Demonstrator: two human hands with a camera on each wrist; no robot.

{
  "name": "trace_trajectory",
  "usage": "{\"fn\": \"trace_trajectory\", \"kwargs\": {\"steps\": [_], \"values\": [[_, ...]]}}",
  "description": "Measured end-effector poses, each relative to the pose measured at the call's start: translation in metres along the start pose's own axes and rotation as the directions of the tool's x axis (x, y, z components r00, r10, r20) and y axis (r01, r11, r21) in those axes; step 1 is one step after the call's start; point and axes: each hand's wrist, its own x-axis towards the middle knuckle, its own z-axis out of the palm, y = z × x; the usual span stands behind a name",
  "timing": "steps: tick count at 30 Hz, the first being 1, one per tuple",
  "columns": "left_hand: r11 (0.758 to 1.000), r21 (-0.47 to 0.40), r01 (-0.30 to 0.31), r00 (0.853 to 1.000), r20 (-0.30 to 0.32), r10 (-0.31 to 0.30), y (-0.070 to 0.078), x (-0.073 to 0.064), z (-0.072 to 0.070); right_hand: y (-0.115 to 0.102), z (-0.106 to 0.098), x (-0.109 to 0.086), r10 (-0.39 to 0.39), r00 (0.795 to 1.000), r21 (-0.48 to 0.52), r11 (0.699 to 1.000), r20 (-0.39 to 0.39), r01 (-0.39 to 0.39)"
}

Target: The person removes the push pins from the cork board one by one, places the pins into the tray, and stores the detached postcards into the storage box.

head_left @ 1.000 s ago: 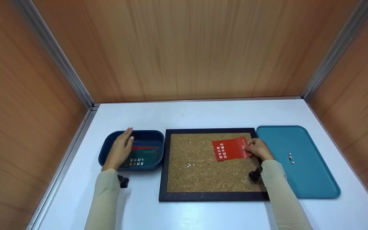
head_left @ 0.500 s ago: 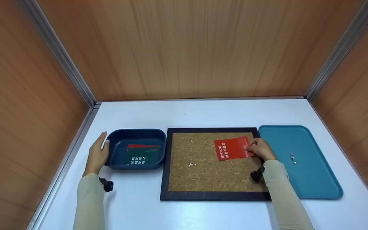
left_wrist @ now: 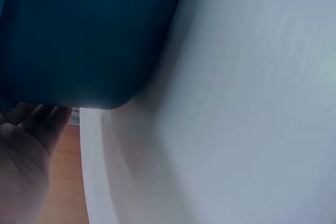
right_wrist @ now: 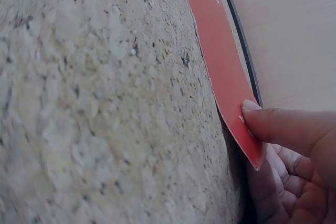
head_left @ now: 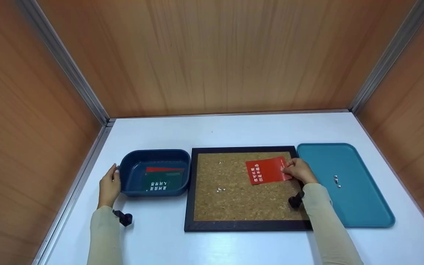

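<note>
A red card (head_left: 267, 170) with white writing is pinched by my right hand (head_left: 299, 171) over the upper right of a framed corkboard (head_left: 230, 206). In the right wrist view, the thumb (right_wrist: 262, 120) presses the card's face near one end, fingers behind it. My left hand (head_left: 109, 187) is at the left outer side of a dark blue bin (head_left: 131, 192). Its fingers (left_wrist: 50, 124) lie along the bin's wall in the left wrist view, and the thumb is right at the rim. Inside the bin, a green card (head_left: 164, 179) overlaps a red card (head_left: 156, 169).
A teal tray (head_left: 359, 206) stands right of the corkboard, holding several small shiny pins (head_left: 336, 181). Small shiny pins (head_left: 220, 190) are also on the cork's left part. Wood-grain panels (head_left: 230, 55) enclose the white table (head_left: 153, 235) at the back and sides.
My left hand has moved left from over the bin to its outer side, then slightly toward the front. My right hand keeps its pinch on the red card, almost unmoved.
</note>
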Motion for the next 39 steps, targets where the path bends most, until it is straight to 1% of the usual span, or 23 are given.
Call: {"fn": "trace_trajectory", "kwargs": {"steps": [3,7,11,15,19,25,30,35,39], "values": [[1.000,0.001,-0.001,1.000,-0.019,0.001,-0.001,-0.001,0.001,0.000,0.001,0.002,0.003,1.000,-0.010,1.000,0.003,-0.003],[1.000,0.005,0.021,1.000,-0.018,-0.020,-0.001,-0.001,-0.001,-0.001,0.001,0.004,-0.010,1.000,-0.033,0.999,0.011,0.011],[1.000,0.016,0.025,0.999,-0.024,-0.025,0.000,-0.001,0.001,0.001,-0.002,0.005,-0.030,0.999,-0.045,0.999,0.020,0.031],[0.999,0.018,0.038,0.999,-0.012,-0.037,0.002,0.001,0.003,0.003,-0.004,0.006,-0.055,0.998,-0.008,0.998,0.026,0.055],[0.999,0.010,0.048,0.999,0.007,-0.048,0.005,0.003,0.006,0.006,-0.008,0.007,-0.054,0.998,0.024,0.998,0.038,0.053],[0.999,0.017,0.036,0.999,-0.002,-0.035,0.008,0.007,0.010,0.009,-0.016,0.009,-0.029,0.998,0.061,0.998,0.062,0.026],[0.999,0.015,0.044,0.999,0.011,-0.044,0.009,0.008,0.012,0.010,-0.021,0.010,0.003,0.995,0.096,0.995,0.100,-0.013],[0.998,0.004,0.057,0.998,0.020,-0.057,0.010,0.009,0.012,0.003,-0.024,0.008,0.011,0.994,0.111,0.994,0.112,-0.023],[0.999,0.002,0.048,0.999,0.008,-0.048,0.010,0.011,0.013,-0.006,-0.025,0.008,-0.025,0.993,0.124,0.992,0.118,0.010]]}}
